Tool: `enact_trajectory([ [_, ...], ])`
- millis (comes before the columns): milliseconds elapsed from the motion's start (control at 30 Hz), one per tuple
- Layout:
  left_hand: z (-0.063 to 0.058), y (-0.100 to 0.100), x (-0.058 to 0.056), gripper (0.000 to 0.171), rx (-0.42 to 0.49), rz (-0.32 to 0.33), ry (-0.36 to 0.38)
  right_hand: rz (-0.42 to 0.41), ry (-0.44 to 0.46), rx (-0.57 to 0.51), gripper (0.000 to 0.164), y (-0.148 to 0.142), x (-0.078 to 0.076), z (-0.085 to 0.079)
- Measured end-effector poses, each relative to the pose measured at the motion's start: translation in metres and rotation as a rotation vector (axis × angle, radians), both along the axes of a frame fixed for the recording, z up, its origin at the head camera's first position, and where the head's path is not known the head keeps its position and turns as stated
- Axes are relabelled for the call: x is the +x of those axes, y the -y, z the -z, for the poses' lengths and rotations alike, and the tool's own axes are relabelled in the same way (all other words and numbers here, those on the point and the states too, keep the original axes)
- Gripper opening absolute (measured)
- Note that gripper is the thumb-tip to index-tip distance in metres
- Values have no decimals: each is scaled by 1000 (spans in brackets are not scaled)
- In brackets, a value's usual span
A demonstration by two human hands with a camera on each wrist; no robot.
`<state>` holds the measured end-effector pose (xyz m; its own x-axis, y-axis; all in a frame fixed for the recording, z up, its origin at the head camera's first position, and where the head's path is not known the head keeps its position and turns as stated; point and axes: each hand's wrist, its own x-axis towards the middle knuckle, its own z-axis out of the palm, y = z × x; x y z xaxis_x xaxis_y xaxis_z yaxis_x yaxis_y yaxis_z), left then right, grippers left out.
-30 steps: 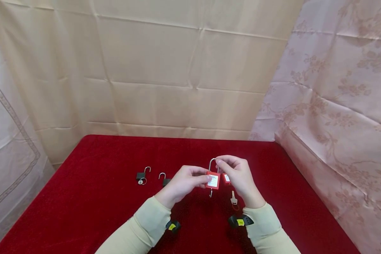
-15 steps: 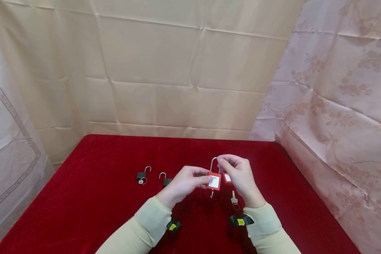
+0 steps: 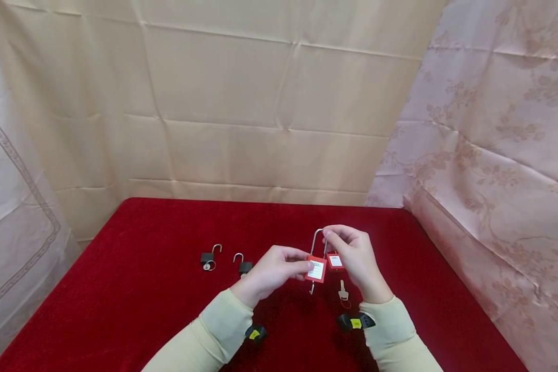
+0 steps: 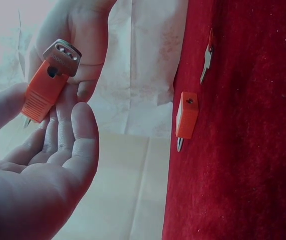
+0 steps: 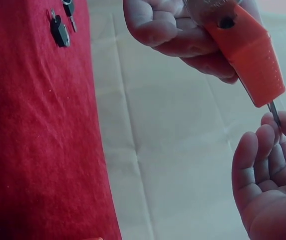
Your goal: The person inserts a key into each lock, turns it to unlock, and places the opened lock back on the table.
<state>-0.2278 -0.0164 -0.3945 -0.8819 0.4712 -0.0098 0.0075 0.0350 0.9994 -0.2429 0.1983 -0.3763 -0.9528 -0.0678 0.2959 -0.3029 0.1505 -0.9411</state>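
My left hand [image 3: 279,268] pinches the body of a red padlock [image 3: 317,269] with a white label, thumb on the front. The padlock is held upright above the table, its tall metal shackle pointing up. My right hand [image 3: 355,258] pinches that shackle near its top right bend between thumb and fingertips. A metal key [image 4: 62,57] sticks out of the keyhole at the padlock's bottom. Just beyond the hands, a second red padlock [image 3: 335,261] lies on the table, partly behind my right hand. A loose key [image 3: 343,292] with a red ring lies nearer to me.
Two black padlocks lie left of my hands with their shackles swung out: one [image 3: 206,258] has a key and ring, the other [image 3: 245,267] is partly behind my left hand. Red cloth [image 3: 167,310] covers the table. Curtains [image 3: 260,103] hang behind and at both sides.
Both hands have shifted slightly to the right with the red padlock between them. More of the second red padlock and of the nearer black padlock shows now. The grips look the same.
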Motion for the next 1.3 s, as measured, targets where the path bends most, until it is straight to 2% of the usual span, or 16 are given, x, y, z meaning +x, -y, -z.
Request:
enact_trajectory([
  [267,1,2,-2,32,-22,1,8,-59,58,-10,24,-5,-1,-2],
  [500,2,3,-4,31,10,17,14,-139,40,-31,17,-10,-3,1],
  [1033,-2,5,-2,34,-15,30,-14,-146,67,-44,15,-9,0,-3],
  [1300,-2,6,-3,35,-4,42,-11,-141,84,-39,24,-8,-2,-1],
])
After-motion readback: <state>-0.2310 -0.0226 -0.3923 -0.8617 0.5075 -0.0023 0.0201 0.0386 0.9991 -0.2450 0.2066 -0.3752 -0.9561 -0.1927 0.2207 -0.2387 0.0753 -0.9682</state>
